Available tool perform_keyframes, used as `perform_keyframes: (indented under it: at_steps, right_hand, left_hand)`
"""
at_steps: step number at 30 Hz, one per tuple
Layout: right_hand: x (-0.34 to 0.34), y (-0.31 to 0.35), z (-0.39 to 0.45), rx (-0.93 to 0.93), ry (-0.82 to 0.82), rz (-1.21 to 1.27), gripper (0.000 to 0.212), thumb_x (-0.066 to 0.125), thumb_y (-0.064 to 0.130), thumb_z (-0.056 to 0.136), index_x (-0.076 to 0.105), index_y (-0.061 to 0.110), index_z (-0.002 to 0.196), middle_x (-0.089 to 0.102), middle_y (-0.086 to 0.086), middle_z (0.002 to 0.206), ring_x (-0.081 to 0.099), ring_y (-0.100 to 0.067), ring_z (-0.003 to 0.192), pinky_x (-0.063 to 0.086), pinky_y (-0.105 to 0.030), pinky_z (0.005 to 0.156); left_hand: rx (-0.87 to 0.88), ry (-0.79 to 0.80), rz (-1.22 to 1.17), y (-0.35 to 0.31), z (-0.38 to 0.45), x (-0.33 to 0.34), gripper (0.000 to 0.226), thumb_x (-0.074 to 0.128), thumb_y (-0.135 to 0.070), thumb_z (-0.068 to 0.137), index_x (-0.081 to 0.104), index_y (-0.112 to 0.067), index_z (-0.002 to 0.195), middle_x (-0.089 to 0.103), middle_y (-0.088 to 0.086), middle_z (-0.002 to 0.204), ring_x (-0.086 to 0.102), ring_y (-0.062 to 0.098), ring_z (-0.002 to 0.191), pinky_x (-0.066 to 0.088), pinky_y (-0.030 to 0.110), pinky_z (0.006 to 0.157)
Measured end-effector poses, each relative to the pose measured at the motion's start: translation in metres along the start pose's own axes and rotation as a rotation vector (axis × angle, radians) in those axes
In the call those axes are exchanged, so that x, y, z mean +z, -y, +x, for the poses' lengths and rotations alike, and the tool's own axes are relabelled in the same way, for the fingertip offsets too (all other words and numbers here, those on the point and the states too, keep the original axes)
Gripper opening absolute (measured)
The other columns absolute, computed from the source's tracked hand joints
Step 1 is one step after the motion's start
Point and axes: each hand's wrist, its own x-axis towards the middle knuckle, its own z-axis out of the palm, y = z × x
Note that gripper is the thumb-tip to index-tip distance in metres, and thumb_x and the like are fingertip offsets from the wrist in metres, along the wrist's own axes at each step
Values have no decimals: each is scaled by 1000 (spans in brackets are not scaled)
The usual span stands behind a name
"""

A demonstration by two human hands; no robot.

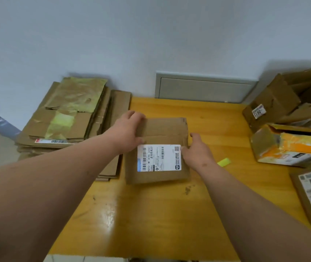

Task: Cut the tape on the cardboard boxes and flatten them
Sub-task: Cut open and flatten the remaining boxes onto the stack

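You have one flat box (157,150) mid-table (151,214). Your left hand (127,132) grasps its left edge; your right hand (198,152) pinches its right edge. Three boxes (291,118) right of it are cut off.

Flattened box (162,148) w/ white label (159,157) on yellow table (151,214), left hand (127,132) gripping its left edge, right hand (196,151) at right edge, flat cardboard stack (69,114) to left.
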Motion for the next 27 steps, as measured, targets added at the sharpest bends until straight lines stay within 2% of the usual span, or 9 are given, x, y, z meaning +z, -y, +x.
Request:
perform_keyframes:
  at_steps: [2, 4, 7, 11, 14, 18, 21, 23, 27]
  right_hand:
    - [6, -1, 7, 36, -61, -31, 58, 54, 27, 93, 33, 19, 146, 65, -10, 107, 59, -31, 99, 38, -32, 71]
    - [11, -2, 11, 64, -62, -42, 56, 54, 27, 94, 35, 18, 146, 65, -12, 113, 60, -32, 103, 38, -31, 71]
    - [18, -6, 13, 79, -20, -44, 49, 54, 29, 94, 43, 18, 141, 67, -10, 109, 61, -29, 94, 39, -31, 68]
    - [17, -15, 16, 64, 2, 47, 38, 51, 27, 96, 51, 22, 134, 66, -3, 92, 60, -20, 78, 46, -31, 64]
    - [7, -31, 23, 81, -42, -3, 40, 42, 17, 97, 53, 22, 135, 63, -4, 101, 61, -25, 87, 48, -32, 72]
    - [-4, -60, 32, 87, 0, -278, 55, 41, 5, 91, 45, 19, 144, 47, -11, 139, 47, -32, 124, 47, -38, 92]
    - [-6, -80, 33, 100, 89, -420, 60, 39, 5, 92, 35, 22, 150, 27, -13, 154, 28, -35, 139, 37, -42, 106]
    - [-7, -94, 35, 70, 134, -502, 61, 40, 5, 93, 32, 22, 151, 18, -14, 159, 20, -37, 142, 31, -44, 111]
    - [-12, -119, 37, -15, 135, -617, 44, 43, 16, 100, 38, 18, 144, 24, -17, 154, 31, -38, 135, 33, -43, 107]
  left_hand:
    - [83, 70, 257, 4, 6, 8, 89, 75, -55, 77, 22, -44, 147, -14, -7, 164, -14, 31, 150, 9, 59, 118]
    - [168, 122, 454, 6, 11, 17, 102, 66, -74, 70, 15, -41, 153, -24, -7, 162, -26, 29, 147, -1, 63, 118]
    - [207, 228, 510, 8, 16, 31, 116, 55, -89, 62, 15, -33, 156, -18, -7, 163, -18, 30, 149, -1, 63, 118]
    - [165, 352, 545, 7, 23, 48, 134, 68, -84, 56, -12, -37, 153, -23, -12, 161, -19, 28, 149, -3, 69, 113]
    - [127, 366, 531, 4, 28, 56, 138, 76, -75, 58, -22, -40, 149, -29, -15, 158, -23, 28, 148, 3, 74, 110]
    - [129, 322, 479, -3, 33, 56, 124, 72, -71, 66, -11, -39, 153, -17, -17, 162, -12, 26, 150, 32, 59, 110]
    - [141, 252, 444, -16, 42, 47, 108, 64, -75, 70, 7, -41, 155, 3, -15, 164, 4, 23, 150, 37, 53, 109]
    - [119, 234, 399, -26, 50, 39, 101, 62, -76, 70, 17, -43, 154, 14, -17, 163, 12, 21, 149, 36, 53, 109]
    - [57, 259, 302, -44, 65, 25, 95, 68, -72, 71, 28, -40, 151, 28, -12, 159, 32, 23, 142, 37, 45, 109]
